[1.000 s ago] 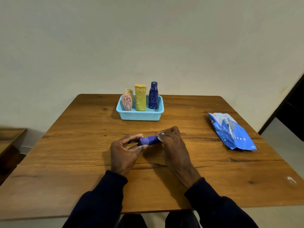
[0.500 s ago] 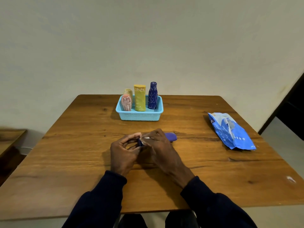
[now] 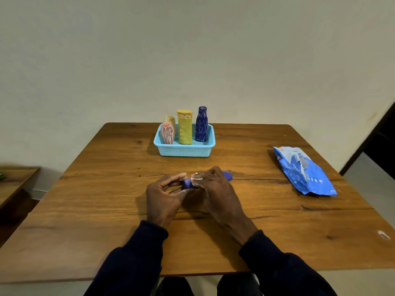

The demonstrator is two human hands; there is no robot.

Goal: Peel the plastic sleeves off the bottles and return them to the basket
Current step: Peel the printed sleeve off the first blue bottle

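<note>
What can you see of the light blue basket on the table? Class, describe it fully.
The basket looks like light blue plastic: rectangular, shallow, with perforated walls and a flared rim. It sits at the far middle of the wooden table. Four bottles stand upright in it: a pink bottle, a pale bottle behind that, a yellow bottle and a dark blue bottle. The left hand and right hand, holding a fifth bottle nearer the person, do not touch it.

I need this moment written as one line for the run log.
stage: peeling | left hand: grips held bottle | right hand: grips held bottle | basket: four bottles standing
</note>
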